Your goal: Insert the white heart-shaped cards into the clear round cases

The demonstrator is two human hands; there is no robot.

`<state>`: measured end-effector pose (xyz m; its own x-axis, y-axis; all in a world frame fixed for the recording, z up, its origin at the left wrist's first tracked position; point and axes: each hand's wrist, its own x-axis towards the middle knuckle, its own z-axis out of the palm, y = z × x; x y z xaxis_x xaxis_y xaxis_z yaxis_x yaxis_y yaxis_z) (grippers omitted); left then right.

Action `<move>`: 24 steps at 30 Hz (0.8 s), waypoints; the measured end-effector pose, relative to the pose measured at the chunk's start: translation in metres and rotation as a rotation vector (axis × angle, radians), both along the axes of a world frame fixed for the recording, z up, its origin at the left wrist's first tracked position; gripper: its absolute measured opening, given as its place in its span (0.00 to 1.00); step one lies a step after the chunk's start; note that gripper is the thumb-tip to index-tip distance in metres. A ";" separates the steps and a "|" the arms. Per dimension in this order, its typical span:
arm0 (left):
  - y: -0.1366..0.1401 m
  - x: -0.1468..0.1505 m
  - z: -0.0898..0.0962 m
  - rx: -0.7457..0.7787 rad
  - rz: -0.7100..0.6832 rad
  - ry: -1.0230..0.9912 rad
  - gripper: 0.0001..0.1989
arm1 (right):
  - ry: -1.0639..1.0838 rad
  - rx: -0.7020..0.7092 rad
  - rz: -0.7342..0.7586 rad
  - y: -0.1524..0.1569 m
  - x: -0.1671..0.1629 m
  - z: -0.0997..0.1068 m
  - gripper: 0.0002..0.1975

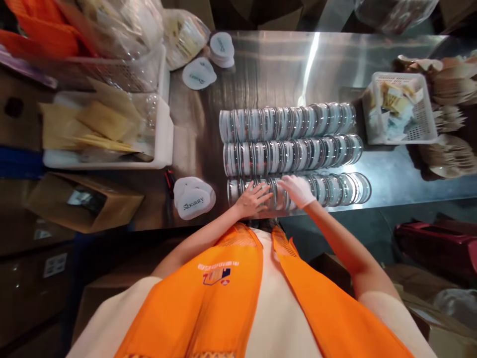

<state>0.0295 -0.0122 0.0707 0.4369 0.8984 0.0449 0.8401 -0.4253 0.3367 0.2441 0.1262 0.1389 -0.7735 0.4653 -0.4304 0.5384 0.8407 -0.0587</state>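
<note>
Three rows of round, clear discs or shallow containers, standing on edge, run across the metal table. My left hand is bare and lies with fingers spread over the left part of the front row. Just to its right, my right hand, in a white glove, rests its outstretched fingers on the same row. No container is lifted by either hand. Behind them stand the middle row and the back row. The exact kind of container is hard to make out.
White printed cards lie left of the rows, more cards farther back. A white bin with envelopes stands left; a white basket with small packets stands right, near stacked brown pieces. The table's front edge is close to me.
</note>
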 end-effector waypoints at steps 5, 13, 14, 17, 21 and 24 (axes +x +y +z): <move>-0.010 -0.015 -0.003 -0.058 0.064 0.020 0.33 | -0.177 -0.173 0.153 0.068 -0.066 0.000 0.11; -0.007 -0.010 -0.004 -0.092 0.111 -0.045 0.32 | -0.369 -0.139 -0.081 0.047 -0.074 0.002 0.16; -0.007 -0.009 -0.003 -0.097 0.118 -0.057 0.32 | -0.358 -0.114 -0.101 0.040 -0.068 0.002 0.16; -0.008 -0.009 -0.002 -0.113 0.147 -0.088 0.32 | -0.269 -0.042 -0.120 -0.002 -0.043 -0.005 0.17; -0.009 -0.009 -0.005 -0.112 0.151 -0.104 0.32 | -0.216 -0.044 -0.154 -0.085 -0.012 -0.038 0.19; -0.007 -0.008 -0.006 -0.128 0.136 -0.081 0.33 | -0.229 -0.061 -0.197 -0.120 -0.002 -0.069 0.19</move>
